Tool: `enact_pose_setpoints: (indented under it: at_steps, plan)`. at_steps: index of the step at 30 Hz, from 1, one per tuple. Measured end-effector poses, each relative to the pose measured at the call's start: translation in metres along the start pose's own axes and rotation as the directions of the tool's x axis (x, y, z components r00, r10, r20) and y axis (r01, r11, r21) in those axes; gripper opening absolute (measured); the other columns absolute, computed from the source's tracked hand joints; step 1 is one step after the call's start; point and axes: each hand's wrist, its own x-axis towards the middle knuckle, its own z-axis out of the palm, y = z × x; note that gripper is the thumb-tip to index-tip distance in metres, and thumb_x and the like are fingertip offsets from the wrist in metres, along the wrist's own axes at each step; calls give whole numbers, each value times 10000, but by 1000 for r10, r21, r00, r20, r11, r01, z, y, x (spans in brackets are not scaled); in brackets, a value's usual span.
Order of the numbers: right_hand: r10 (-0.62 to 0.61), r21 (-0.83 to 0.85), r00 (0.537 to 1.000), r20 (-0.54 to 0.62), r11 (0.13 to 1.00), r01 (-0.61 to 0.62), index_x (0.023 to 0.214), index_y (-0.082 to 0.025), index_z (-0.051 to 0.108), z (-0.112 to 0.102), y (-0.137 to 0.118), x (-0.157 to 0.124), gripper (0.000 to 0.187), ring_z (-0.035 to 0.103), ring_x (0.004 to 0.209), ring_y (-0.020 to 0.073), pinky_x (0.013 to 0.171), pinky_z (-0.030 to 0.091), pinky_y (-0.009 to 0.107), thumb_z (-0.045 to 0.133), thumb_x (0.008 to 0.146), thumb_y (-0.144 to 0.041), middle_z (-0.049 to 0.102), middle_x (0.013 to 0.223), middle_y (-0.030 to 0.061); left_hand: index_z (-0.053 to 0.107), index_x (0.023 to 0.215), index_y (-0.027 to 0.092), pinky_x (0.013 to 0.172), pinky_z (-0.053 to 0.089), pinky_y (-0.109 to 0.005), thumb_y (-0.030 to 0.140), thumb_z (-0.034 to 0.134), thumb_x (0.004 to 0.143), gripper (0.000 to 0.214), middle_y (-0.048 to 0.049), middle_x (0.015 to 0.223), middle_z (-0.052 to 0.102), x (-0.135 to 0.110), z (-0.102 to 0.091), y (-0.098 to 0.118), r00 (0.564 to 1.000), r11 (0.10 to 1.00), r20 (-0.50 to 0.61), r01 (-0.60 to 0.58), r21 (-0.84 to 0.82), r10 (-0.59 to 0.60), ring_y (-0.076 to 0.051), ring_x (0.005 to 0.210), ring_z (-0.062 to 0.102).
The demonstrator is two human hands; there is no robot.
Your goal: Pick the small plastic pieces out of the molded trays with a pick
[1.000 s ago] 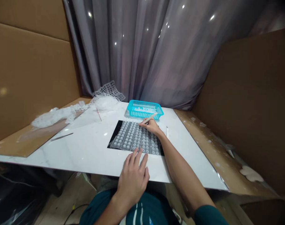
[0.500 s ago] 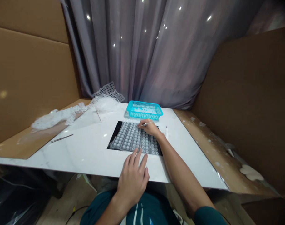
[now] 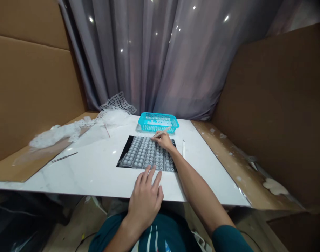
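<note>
A slim white pen-like tool (image 3: 163, 132) is pinched in my right hand (image 3: 165, 141), its tip down at the far edge of a sheet of round white pieces (image 3: 139, 151). The pieces lie in rows; those on the left look domed, those on the right look like rings. Beneath the sheet is a black mat (image 3: 125, 148). My left hand (image 3: 144, 196) lies palm down with fingers spread, fingertips at the near edge of the sheet and nothing held. My right forearm covers the sheet's right side.
Behind the sheet stands a turquoise basket (image 3: 159, 128) with white bits inside. A white knife-like tool (image 3: 183, 148) lies to the right, tweezers (image 3: 64, 157) to the left. Perforated white scraps (image 3: 54, 135) pile up at the back left. Cardboard walls (image 3: 283, 105) flank the table.
The whole view has shifted slightly. The tool in my right hand now tilts more steeply, with its rear end raised to the right. My left hand stays by the sheet.
</note>
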Motion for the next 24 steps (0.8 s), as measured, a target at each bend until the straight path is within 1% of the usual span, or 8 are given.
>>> enact_pose_setpoints:
  at_steps: [3,6,10,12,20,24]
  plan:
    - [24,92,999,-30,996,-21,746,-197,708,4,8,8,271,697,689,223,635,515,298,794,829,-441,742,713,52,556,1567,241,1235,412,-522,277,533,1065,504,-98,1642,526,0,0,0,1000,1000,-7,-6,2,6,-305,1564,423]
    - [53,151,997,-63,988,-43,768,-184,714,6,13,11,333,709,687,224,621,529,298,815,803,-499,765,744,74,562,1561,243,1233,415,-520,277,539,1061,502,-101,1640,527,0,1,0,1000,1000,-18,-8,6,8,-310,1555,437]
    - [90,173,987,-132,983,-66,780,-188,695,1,16,10,334,709,710,222,622,527,288,811,802,-501,767,748,69,560,1563,249,1229,419,-517,280,539,1064,501,-90,1645,523,-1,1,0,1000,1000,-24,-4,-3,4,-310,1544,448]
    - [96,167,985,-144,983,-71,791,-189,698,-2,17,9,315,709,724,224,636,534,290,802,808,-485,763,739,60,559,1564,246,1234,411,-517,283,531,1069,497,-88,1652,514,-1,1,0,1000,1000,-20,-4,-8,3,-310,1549,441]
    - [63,82,996,-57,995,-58,806,-184,763,-2,11,5,162,747,840,243,748,580,317,818,800,-337,820,884,76,526,1590,242,1232,412,-515,295,521,1074,519,-96,1653,513,-1,1,0,1000,1000,-9,-13,4,13,-307,1566,419]
    - [39,26,998,-44,999,-38,803,-197,758,-2,8,3,125,744,868,235,779,581,313,799,820,-314,827,925,72,527,1590,239,1234,409,-517,303,510,1083,511,-102,1670,491,-1,1,-1,1000,1000,6,-14,9,14,-304,1582,397]
